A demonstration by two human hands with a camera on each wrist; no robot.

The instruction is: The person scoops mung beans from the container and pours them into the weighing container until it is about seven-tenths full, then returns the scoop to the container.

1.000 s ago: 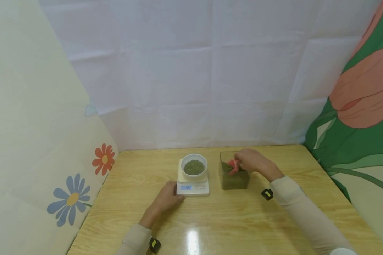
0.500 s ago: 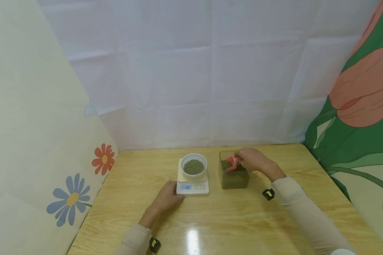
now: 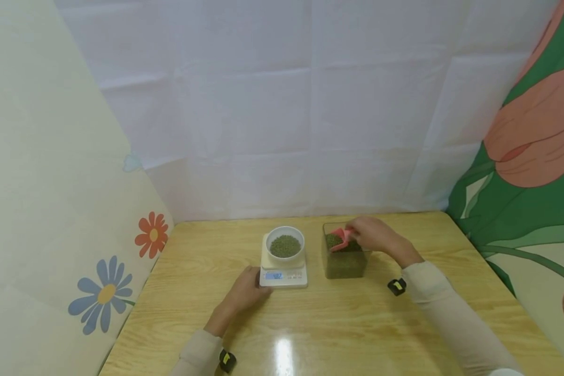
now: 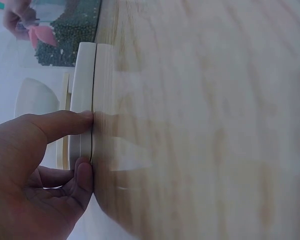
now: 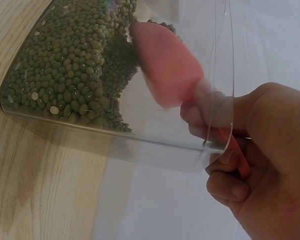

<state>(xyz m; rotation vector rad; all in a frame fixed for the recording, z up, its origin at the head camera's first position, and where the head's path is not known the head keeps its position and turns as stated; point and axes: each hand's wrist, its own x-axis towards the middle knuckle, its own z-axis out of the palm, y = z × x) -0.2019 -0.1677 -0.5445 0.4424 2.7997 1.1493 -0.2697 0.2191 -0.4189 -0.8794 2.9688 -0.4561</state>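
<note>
My right hand (image 3: 370, 233) grips the handle of a pink scoop (image 5: 167, 65) over the clear square container (image 3: 345, 266). Green mung beans (image 5: 65, 65) partly fill that container, and the scoop's bowl is tilted just above them. What the scoop contains is hidden. To the left, a white kitchen scale (image 3: 283, 278) with a lit display bears a white bowl (image 3: 285, 259) of mung beans (image 3: 285, 246). My left hand (image 3: 246, 290) holds the scale's front left corner, thumb on the front face and curled fingers at the side, as the left wrist view shows.
The wooden table (image 3: 319, 324) carries the scale and container side by side near its back edge. Behind hangs a white cloth (image 3: 263, 130). Flower-patterned sheets flank the table, with a pale one (image 3: 75, 183) left and a green one (image 3: 531, 224) right.
The pink scoop has risen slightly inside the container, and its bowl has turned. My right wrist has shifted a little to the right. My left hand and the scale have stayed put.
</note>
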